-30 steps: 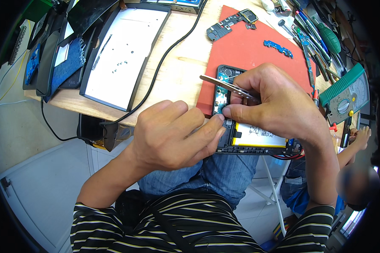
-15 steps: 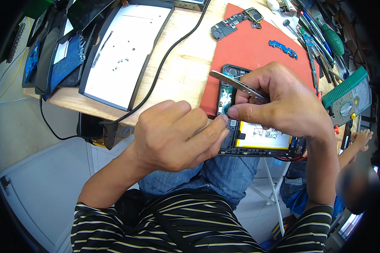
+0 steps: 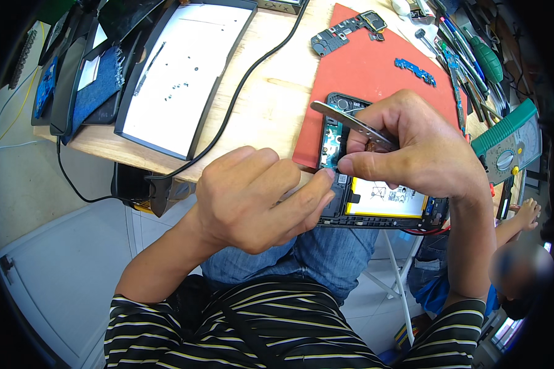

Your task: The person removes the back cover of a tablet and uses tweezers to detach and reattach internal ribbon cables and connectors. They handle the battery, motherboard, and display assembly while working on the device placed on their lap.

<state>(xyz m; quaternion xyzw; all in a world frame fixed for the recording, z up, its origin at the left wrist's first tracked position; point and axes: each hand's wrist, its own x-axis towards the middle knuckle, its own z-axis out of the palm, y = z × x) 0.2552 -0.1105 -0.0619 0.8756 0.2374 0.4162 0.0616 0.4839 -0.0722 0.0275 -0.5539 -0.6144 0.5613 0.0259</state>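
- Over the open phone (image 3: 343,202): your right grip (image 3: 415,150), clamped on tweezers (image 3: 349,120).
- At its edge: your left grip (image 3: 252,200), hold unclear.
- Positions barely changed; your work stays there.

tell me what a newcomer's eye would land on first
Probably the red mat on the wooden table, then the opened phone with its white battery at the mat's near edge. The metal tweezers in the right hand stand out too, as does the green and grey meter right of the mat.
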